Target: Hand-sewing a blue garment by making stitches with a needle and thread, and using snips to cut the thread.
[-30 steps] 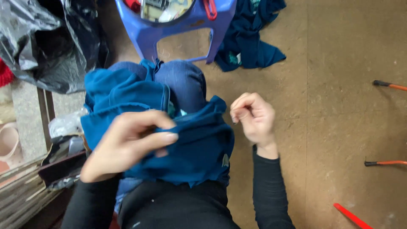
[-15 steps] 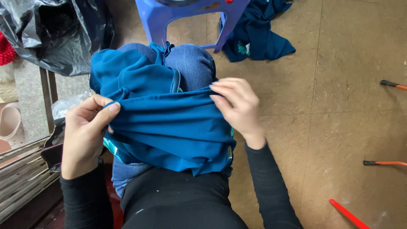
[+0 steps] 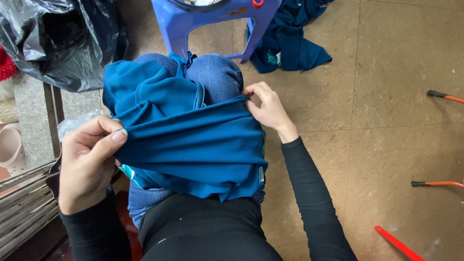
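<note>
Hands moved apart; both hands' fingers pinch blue garment stretched between

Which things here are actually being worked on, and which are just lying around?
In hand:
- blue garment on the lap
- left hand and right hand, each pinching its stretched edge

Lying about:
- second blue garment on the floor
- blue plastic stool
- black plastic bag
- orange-handled tools
</note>
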